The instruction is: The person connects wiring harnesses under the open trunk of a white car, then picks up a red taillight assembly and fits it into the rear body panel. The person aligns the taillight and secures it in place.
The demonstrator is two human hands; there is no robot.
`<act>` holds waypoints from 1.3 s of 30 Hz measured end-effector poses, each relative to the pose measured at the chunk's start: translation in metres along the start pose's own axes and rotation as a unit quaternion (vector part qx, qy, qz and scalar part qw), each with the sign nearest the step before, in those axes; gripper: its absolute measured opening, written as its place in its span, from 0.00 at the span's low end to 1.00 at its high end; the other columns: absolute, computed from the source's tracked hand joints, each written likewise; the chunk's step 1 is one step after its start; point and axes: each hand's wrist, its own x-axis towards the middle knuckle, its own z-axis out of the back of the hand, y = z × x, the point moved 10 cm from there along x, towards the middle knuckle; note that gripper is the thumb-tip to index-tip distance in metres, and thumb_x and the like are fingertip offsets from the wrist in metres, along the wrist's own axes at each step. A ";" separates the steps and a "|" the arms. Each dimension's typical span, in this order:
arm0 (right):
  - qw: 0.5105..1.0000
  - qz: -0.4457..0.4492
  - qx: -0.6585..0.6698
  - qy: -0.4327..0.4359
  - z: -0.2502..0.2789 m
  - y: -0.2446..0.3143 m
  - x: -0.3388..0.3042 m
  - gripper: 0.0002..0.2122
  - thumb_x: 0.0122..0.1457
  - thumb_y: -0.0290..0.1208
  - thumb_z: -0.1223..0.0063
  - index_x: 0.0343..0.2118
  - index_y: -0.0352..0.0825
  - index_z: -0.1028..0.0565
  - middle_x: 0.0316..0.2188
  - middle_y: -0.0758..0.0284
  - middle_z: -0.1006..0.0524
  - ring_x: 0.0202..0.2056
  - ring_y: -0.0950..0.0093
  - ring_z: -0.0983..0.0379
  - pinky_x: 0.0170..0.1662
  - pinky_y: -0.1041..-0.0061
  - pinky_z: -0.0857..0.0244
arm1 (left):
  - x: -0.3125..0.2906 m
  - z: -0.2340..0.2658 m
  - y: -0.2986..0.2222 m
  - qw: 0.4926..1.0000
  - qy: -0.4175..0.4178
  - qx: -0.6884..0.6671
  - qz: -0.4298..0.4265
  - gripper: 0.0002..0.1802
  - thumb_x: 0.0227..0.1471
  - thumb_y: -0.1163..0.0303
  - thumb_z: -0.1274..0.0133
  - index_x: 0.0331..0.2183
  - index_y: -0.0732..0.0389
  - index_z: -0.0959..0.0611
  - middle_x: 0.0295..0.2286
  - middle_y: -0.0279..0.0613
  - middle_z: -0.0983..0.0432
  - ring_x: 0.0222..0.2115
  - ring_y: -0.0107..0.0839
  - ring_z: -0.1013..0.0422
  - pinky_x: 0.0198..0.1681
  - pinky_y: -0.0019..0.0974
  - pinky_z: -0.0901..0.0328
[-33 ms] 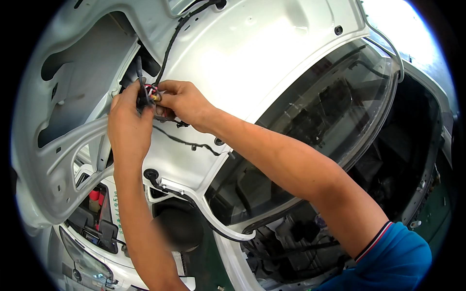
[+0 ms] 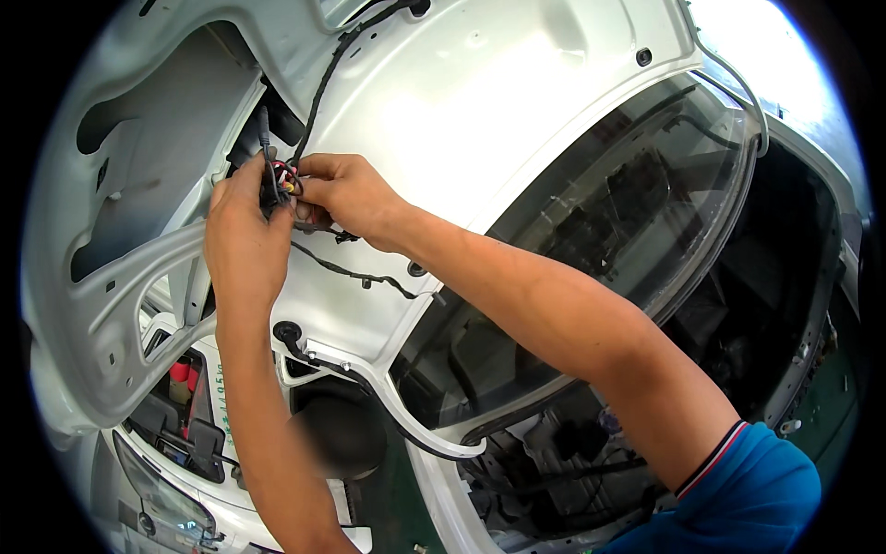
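Both my hands meet at a bunch of thin wires [image 2: 289, 186], some red and yellow, beside an opening in the white panel at the upper left. My left hand [image 2: 247, 220] is closed round the wires from the left, thumb and fingers pinching. From the right, my right hand [image 2: 346, 197] pinches the same bunch, its lower fingers curled. A black taped wiring harness [image 2: 323, 88] runs down to the wires from the top. Next to my left fingertips a dark cable [image 2: 264, 125] rises. My fingers hide part of the bunch, and what its ends join to cannot be made out.
A thin dark cable [image 2: 341, 270] with a clip hangs below my hands. The white panel [image 2: 434, 120] borders a large window [image 2: 591, 249] on the right. A black grommet and hose [image 2: 288, 331] sit below. Another white vehicle [image 2: 217, 406] stands at the lower left.
My fingers have shifted slightly at the wires, and the coloured strands sit a little differently. Both arms are almost still.
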 end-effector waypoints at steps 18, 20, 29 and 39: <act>0.969 0.053 -0.240 0.028 0.010 0.023 0.009 0.09 0.65 0.27 0.46 0.40 0.27 0.19 0.26 0.67 0.21 0.27 0.78 0.26 0.34 0.74 0.30 | -0.002 -0.015 0.039 0.940 0.013 -0.314 0.134 0.19 0.65 0.67 0.42 0.51 0.71 0.21 0.45 0.45 0.19 0.47 0.30 0.26 0.55 0.34 0.35; 0.968 0.066 -0.240 0.032 0.009 0.025 0.006 0.09 0.65 0.28 0.46 0.40 0.26 0.20 0.27 0.66 0.21 0.27 0.77 0.25 0.34 0.73 0.29 | -0.003 -0.017 0.038 0.941 -0.005 -0.311 0.130 0.19 0.65 0.67 0.42 0.50 0.71 0.21 0.44 0.46 0.19 0.46 0.31 0.26 0.55 0.34 0.35; 0.926 0.111 -0.362 -0.007 0.013 0.039 -0.001 0.10 0.66 0.28 0.47 0.40 0.25 0.20 0.26 0.61 0.21 0.27 0.74 0.23 0.35 0.70 0.28 | -0.007 -0.014 0.027 0.983 -0.081 -0.122 0.109 0.19 0.58 0.70 0.37 0.48 0.69 0.19 0.36 0.49 0.16 0.36 0.36 0.21 0.44 0.38 0.29; 0.966 0.085 -0.243 0.028 0.011 0.037 0.007 0.11 0.67 0.28 0.48 0.39 0.25 0.19 0.23 0.67 0.21 0.26 0.78 0.24 0.33 0.74 0.29 | -0.002 -0.016 0.029 0.982 -0.087 -0.152 0.069 0.18 0.61 0.69 0.40 0.48 0.70 0.19 0.32 0.49 0.17 0.32 0.38 0.22 0.39 0.40 0.30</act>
